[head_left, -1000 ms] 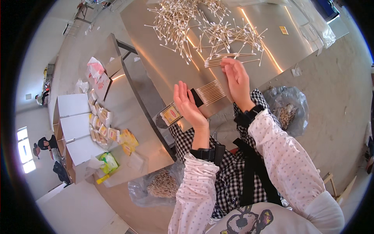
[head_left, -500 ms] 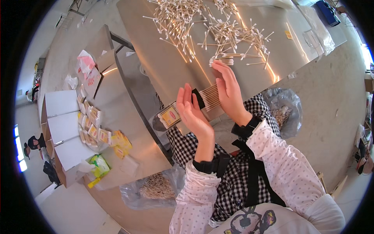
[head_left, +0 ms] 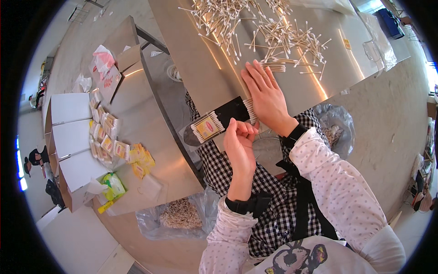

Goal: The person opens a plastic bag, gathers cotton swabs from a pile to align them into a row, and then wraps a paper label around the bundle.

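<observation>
My right hand (head_left: 269, 98) lies flat with its fingers stretched out, at the near edge of the metal table, over a row of cotton swabs (head_left: 249, 109). Only the left part of that row shows; the rest is hidden under the palm. Below it, my left hand (head_left: 242, 148) is loosely bent, fingertips by the lower ends of the row, with nothing visible in its grasp. Between row and pack is a black strip (head_left: 229, 111). Left of it sits a pack of cotton swabs (head_left: 207, 128) with a yellow label, on a dark rounded plate end (head_left: 193, 136).
Loose swabs (head_left: 273, 39) are heaped on the metal table (head_left: 191, 64), with a small aligned bunch (head_left: 273, 67) beyond my right hand. On the left table stand packed swabs (head_left: 104, 132) and a white carton (head_left: 73, 146). Bags of swabs (head_left: 180, 214) sit low down.
My right hand has turned flatter over the row, covering most of it. My left hand has moved down and bent its fingers, uncovering the black strip and the pack. The view has shifted slightly.
</observation>
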`<state>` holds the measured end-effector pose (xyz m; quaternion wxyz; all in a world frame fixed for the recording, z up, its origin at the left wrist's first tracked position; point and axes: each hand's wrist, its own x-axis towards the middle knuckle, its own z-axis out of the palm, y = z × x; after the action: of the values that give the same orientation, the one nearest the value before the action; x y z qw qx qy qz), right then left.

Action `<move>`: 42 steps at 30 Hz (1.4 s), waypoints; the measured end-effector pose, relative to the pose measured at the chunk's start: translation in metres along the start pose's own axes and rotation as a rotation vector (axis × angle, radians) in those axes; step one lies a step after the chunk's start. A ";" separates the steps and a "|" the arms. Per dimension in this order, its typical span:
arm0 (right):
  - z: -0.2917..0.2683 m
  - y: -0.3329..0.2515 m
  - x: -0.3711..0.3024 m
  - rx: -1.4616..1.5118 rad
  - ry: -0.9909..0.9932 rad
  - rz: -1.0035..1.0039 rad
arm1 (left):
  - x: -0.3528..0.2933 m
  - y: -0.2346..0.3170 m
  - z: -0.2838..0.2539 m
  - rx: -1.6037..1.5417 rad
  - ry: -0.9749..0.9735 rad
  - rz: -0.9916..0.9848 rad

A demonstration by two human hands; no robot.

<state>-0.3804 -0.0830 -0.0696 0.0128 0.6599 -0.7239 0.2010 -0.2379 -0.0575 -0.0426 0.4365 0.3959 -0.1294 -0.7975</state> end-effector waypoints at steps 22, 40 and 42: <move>0.021 -0.028 0.023 0.087 -0.010 -0.164 | 0.003 0.072 -0.031 1.112 0.137 0.658; 0.030 -0.060 0.025 0.139 -0.072 -0.186 | 0.062 0.077 -0.058 1.450 0.278 0.421; 0.030 -0.060 0.025 0.136 -0.068 -0.190 | 0.066 0.074 -0.063 1.397 0.240 0.450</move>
<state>-0.3182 -0.1186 -0.0736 -0.0377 0.7312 -0.6429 0.2251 -0.1671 -0.1442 -0.0774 0.2473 0.6295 -0.6357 -0.3722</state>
